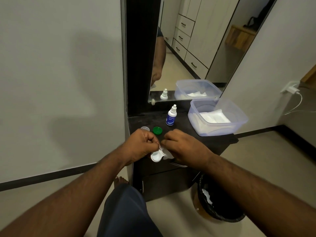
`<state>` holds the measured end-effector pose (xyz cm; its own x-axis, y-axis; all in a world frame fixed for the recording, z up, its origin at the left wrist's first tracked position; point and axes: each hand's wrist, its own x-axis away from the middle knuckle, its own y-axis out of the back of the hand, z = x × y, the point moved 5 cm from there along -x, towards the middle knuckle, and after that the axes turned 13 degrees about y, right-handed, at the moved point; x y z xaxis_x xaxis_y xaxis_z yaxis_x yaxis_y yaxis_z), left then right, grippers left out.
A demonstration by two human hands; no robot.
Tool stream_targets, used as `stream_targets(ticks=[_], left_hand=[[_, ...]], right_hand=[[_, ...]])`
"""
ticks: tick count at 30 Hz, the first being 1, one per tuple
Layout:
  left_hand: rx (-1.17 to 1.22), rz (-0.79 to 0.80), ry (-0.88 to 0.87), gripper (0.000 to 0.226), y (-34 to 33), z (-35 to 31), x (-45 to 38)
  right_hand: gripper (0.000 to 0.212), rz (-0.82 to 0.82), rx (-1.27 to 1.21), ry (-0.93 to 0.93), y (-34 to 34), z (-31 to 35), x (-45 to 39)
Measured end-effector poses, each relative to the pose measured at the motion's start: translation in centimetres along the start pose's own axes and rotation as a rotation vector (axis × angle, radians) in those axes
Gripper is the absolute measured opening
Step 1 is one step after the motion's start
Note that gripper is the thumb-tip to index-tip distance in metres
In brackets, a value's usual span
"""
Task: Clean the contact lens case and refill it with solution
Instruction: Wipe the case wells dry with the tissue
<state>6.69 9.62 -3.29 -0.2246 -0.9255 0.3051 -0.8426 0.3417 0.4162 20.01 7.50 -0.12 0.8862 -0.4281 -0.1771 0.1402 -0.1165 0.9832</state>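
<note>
A white contact lens case (157, 156) hangs just above the front edge of a dark shelf (186, 132), gripped at its upper end by my left hand (142, 144). My right hand (184, 146) is curled beside it and holds a bit of white tissue (166, 155) against the case. Behind the hands a green cap (157, 130) and a clear cap (145, 128) lie on the shelf. A small white solution bottle (171, 116) with a blue label stands upright further back.
A clear plastic tub (217, 117) with white tissues sits at the shelf's right. A mirror (188, 48) stands behind it. A black-lined bin (217, 199) with a white scrap stands on the floor at the lower right. A charger (290, 88) is plugged into the right wall.
</note>
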Motion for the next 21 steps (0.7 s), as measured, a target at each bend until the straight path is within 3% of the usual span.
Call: stream_targets(ticks=[3, 6, 11, 15, 21], left_hand=[[0.031, -0.012, -0.001, 0.012, 0.1, 0.0, 0.1], [0.031, -0.03, 0.004, 0.011, 0.1, 0.2, 0.1], [0.082, -0.071, 0.024, 0.008, 0.1, 0.4, 0.0], [0.099, -0.059, 0.038, 0.009, 0.1, 0.3, -0.2], [0.118, -0.072, 0.018, 0.009, 0.2, 0.4, 0.2]], right_hand=[[0.022, -0.097, -0.042, -0.189, -0.1, -0.8, 0.5], [0.017, -0.153, -0.172, -0.265, -0.8, -0.7, 1.1], [0.008, -0.359, -0.878, -0.677, -0.4, -2.8, 4.8], [0.011, -0.442, -0.786, -0.63, 1.2, -3.2, 4.7], [0.013, -0.345, -0.534, -0.569, -0.1, -2.2, 1.6]])
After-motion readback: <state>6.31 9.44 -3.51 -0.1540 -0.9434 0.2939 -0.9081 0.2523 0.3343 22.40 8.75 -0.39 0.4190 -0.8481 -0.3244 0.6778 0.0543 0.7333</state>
